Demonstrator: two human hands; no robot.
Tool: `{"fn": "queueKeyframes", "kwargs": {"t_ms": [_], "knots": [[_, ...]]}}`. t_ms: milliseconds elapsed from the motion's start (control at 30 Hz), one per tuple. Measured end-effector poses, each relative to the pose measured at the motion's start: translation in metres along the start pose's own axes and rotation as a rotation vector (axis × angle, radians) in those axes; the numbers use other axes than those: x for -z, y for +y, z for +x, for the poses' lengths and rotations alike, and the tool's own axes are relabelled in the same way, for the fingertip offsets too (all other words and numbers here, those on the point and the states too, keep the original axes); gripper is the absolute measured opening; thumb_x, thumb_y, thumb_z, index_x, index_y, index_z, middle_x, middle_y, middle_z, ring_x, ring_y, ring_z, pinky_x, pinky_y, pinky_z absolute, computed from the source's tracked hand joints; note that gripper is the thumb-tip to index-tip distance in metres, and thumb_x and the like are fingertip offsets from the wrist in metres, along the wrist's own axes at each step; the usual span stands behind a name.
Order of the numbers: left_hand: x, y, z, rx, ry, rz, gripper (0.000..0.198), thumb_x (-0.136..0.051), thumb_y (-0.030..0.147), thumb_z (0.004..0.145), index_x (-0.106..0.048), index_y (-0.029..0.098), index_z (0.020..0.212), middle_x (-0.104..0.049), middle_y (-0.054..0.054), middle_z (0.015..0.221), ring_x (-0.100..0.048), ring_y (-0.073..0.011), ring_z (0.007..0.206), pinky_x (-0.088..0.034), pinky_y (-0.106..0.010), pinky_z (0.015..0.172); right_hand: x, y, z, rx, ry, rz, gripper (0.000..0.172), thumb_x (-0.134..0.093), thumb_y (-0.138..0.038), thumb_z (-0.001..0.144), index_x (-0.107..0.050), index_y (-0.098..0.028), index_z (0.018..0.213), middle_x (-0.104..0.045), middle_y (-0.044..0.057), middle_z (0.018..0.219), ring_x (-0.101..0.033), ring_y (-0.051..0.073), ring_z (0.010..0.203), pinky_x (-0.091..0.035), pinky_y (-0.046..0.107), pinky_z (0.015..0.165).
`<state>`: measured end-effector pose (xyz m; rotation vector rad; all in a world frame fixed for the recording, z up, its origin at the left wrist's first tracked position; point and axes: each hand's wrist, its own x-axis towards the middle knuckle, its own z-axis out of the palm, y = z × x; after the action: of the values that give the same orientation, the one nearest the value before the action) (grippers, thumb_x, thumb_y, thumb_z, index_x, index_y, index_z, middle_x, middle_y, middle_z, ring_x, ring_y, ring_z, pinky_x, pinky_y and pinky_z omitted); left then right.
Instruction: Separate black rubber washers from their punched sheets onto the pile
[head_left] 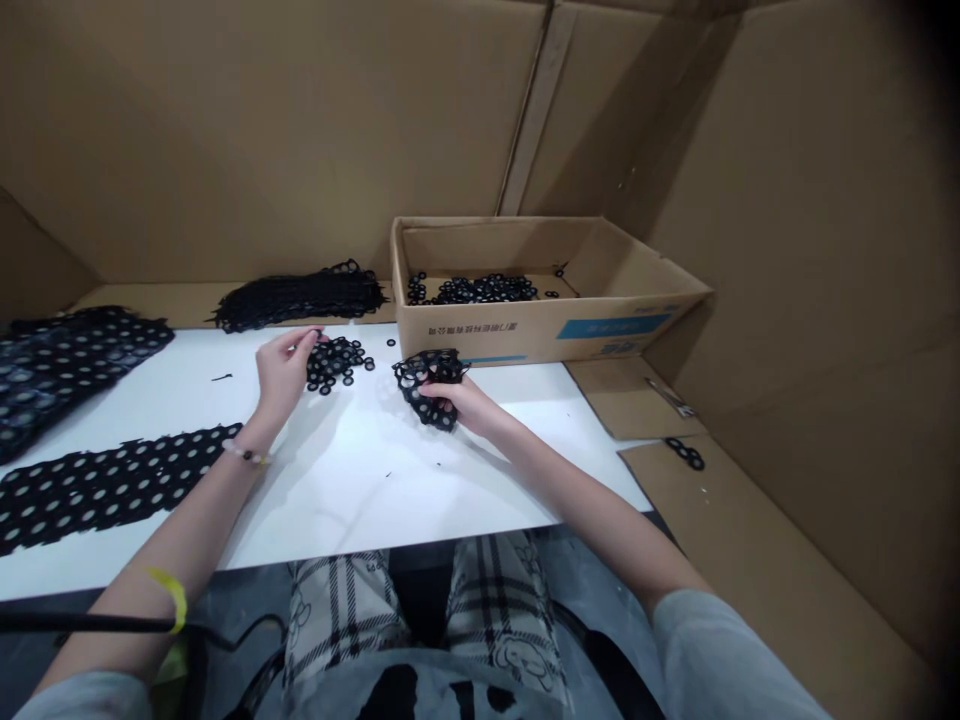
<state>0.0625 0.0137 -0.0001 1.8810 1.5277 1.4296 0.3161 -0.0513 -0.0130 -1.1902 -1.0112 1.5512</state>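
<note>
My left hand (283, 368) is closed in a pinch at the far left edge of a pile of small black rings (337, 362) on the white board. Something small and dark shows at its fingertips, too small to make out. My right hand (454, 395) grips a crumpled bunch of black perforated sheet (429, 388), held just in front of the cardboard box. The thumb lies across the bunch, and the other fingers are partly hidden by it.
An open cardboard box (517, 335) holds many black rings (487, 289). A stack of black strips (300, 297) lies at the back. Perforated black sheets (82, 360) and a flat strip (120, 482) are at left. Tweezers (671, 398) and joined rings (685, 453) lie right.
</note>
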Motion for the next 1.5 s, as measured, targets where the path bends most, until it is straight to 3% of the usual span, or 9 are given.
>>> {"fn": "queueKeyframes", "kwargs": {"t_ms": [233,400,533,600,767,967,1100,1267,1500], "knots": [[-0.004,-0.011,-0.01,-0.162,-0.103,0.611,0.03,-0.047,0.032,0.092,-0.074,0.026,0.101,-0.053,-0.008,0.138,-0.035,-0.039,0.118,-0.028,-0.059,0.093,0.002,0.002,0.002,-0.035,0.009,0.052,0.029,-0.077,-0.026,0.056,-0.064,-0.017,0.081,-0.065,0.003,0.082,-0.056,0.016,0.073,-0.04,0.028,0.062],[-0.013,0.025,-0.026,-0.274,-0.345,0.293,0.031,-0.049,0.042,0.091,-0.069,0.022,0.104,-0.068,-0.009,0.11,-0.051,-0.0296,0.103,-0.038,-0.047,0.091,0.0,0.006,0.003,-0.018,-0.015,0.027,0.027,-0.077,-0.027,0.057,-0.064,-0.017,0.078,-0.066,0.004,0.08,-0.056,0.016,0.072,-0.039,0.027,0.059],[-0.021,0.044,-0.038,0.08,-0.78,-0.127,0.039,-0.052,0.053,0.085,-0.067,0.017,0.083,-0.069,-0.006,0.079,-0.059,-0.0196,0.073,-0.045,-0.031,0.066,-0.003,0.01,0.003,-0.002,-0.105,0.041,0.032,-0.079,-0.029,0.058,-0.067,-0.016,0.086,-0.068,0.004,0.083,-0.059,0.016,0.075,-0.041,0.026,0.062],[-0.025,0.046,-0.041,0.249,-0.865,-0.299,0.038,-0.059,0.053,0.08,-0.063,0.017,0.072,-0.064,-0.003,0.065,-0.055,-0.0154,0.061,-0.042,-0.028,0.059,-0.003,0.011,0.002,0.032,-0.151,0.042,0.035,-0.08,-0.03,0.059,-0.068,-0.016,0.089,-0.068,0.003,0.085,-0.059,0.016,0.078,-0.043,0.027,0.067],[-0.031,0.039,-0.044,0.375,-0.769,-0.405,0.034,-0.062,0.049,0.076,-0.056,0.017,0.069,-0.055,0.001,0.058,-0.05,-0.0124,0.055,-0.039,-0.026,0.056,-0.004,0.01,0.0,0.044,-0.157,-0.042,0.033,-0.083,-0.028,0.054,-0.068,-0.016,0.081,-0.066,0.001,0.082,-0.059,0.014,0.078,-0.045,0.028,0.075],[-0.026,0.045,-0.049,-0.152,-0.337,0.017,0.023,-0.059,0.037,0.082,-0.045,0.021,0.074,-0.052,0.0,0.074,-0.048,-0.0162,0.072,-0.04,-0.03,0.068,-0.005,0.01,0.0,-0.008,-0.062,-0.109,0.026,-0.079,-0.028,0.059,-0.067,-0.018,0.08,-0.067,0.001,0.082,-0.058,0.014,0.076,-0.045,0.03,0.075],[-0.019,0.051,-0.051,-0.407,-0.553,0.128,0.024,-0.054,0.038,0.088,-0.048,0.021,0.072,-0.056,-0.002,0.074,-0.046,-0.0201,0.082,-0.04,-0.033,0.075,-0.006,0.011,-0.001,0.019,-0.121,-0.176,0.026,-0.077,-0.032,0.062,-0.066,-0.018,0.081,-0.065,0.0,0.079,-0.057,0.015,0.075,-0.044,0.029,0.073],[-0.019,0.049,-0.049,-0.394,-0.764,0.095,0.029,-0.046,0.041,0.093,-0.051,0.02,0.074,-0.056,-0.003,0.075,-0.048,-0.0203,0.083,-0.042,-0.033,0.075,-0.004,0.008,-0.003,0.156,-0.278,-0.2,0.027,-0.075,-0.037,0.065,-0.065,-0.017,0.079,-0.063,0.0,0.079,-0.056,0.015,0.078,-0.044,0.029,0.077],[-0.028,0.044,-0.054,-0.386,-0.745,0.006,0.036,-0.031,0.031,0.097,-0.049,0.019,0.069,-0.051,-0.004,0.076,-0.049,-0.019,0.079,-0.043,-0.032,0.074,-0.005,0.009,-0.001,0.159,-0.298,-0.195,0.029,-0.077,-0.039,0.064,-0.064,-0.016,0.076,-0.06,-0.001,0.073,-0.054,0.014,0.071,-0.044,0.03,0.076]]}}
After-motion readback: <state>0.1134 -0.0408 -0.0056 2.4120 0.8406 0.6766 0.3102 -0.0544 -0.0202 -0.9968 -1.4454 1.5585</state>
